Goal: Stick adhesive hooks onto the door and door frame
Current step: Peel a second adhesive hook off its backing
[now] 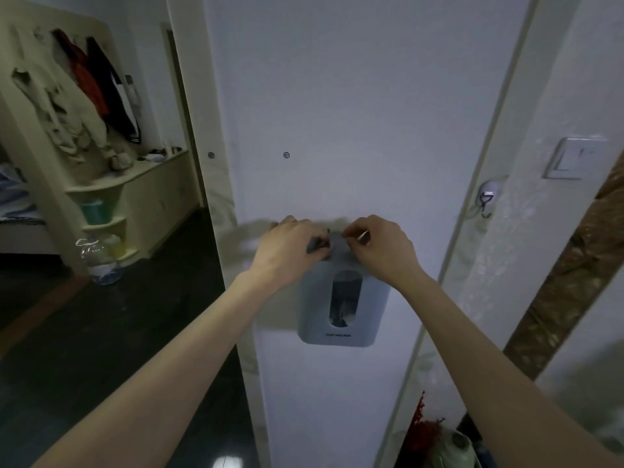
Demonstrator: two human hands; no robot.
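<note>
Up close at a white door (pixel 337 96), both hands meet at about mid-height, just above a grey wall-mounted holder (pixel 341 305) fixed to the door's face. The left hand (pixel 290 248) is curled, fingers bent inward around a small dark piece at its fingertips; what that piece is cannot be told through the blur. The right hand (pixel 381 244) is also curled, thumb and forefinger pinched together on something small and pale, with a thin light sliver showing beside the fingers. The two hands sit near each other, fingertips almost touching, and both are close against the door, casting a soft shadow to the left. Whether either hand presses the door itself cannot be told.

One hook (pixel 486 201) is already stuck on the door frame (pixel 499 106) to the right, a clear pad with a metal hook hanging from it, just below and left of a light switch (pixel 570 160) on the wall. A small round mark (pixel 286 155) shows on the door above the hands, and another on the door's left edge.

To the left, the doorway opens onto a dim room with clothes (pixel 81 96) hanging on a pale cabinet, shelves below them, and a water bottle (pixel 99 261) standing on the dark floor. At the bottom right, something red (pixel 422 430) sits low beside the frame.
</note>
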